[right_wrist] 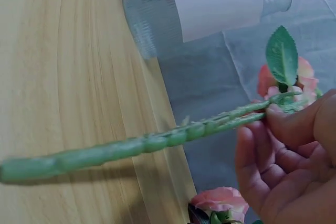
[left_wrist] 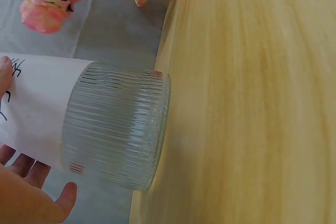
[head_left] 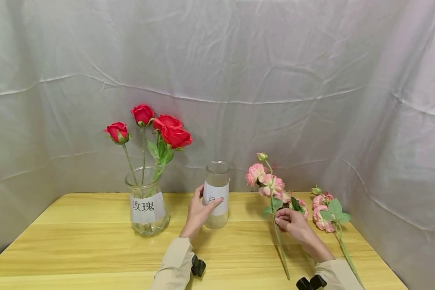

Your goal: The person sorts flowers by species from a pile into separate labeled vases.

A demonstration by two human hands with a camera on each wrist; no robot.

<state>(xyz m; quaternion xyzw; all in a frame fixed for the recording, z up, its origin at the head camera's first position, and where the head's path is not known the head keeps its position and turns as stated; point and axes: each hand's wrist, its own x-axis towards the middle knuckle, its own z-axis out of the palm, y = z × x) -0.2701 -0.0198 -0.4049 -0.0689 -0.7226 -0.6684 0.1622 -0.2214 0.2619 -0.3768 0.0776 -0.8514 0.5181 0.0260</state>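
My left hand [head_left: 198, 212] grips a ribbed clear glass vase [head_left: 216, 221], its thumb across the white paper label and the other fingers behind. The vase stands upright on the table. To its right, my right hand [head_left: 295, 225] pinches the green stem [right_wrist: 152, 144] of a pink flower [head_left: 272, 185] between thumb and fingertips. Several pink blooms and a small bud top this stem, which leans with its cut end low toward me. More pink blooms [head_left: 301, 207] show partly hidden behind the right hand.
On the left stands a wider glass vase [head_left: 149, 228] with a label, holding several red roses [head_left: 175, 136]. Another pink flower [head_left: 324, 219] lies at the right of the wooden table [head_left: 94, 257]. Grey cloth [head_left: 217, 60] hangs behind and at both sides.
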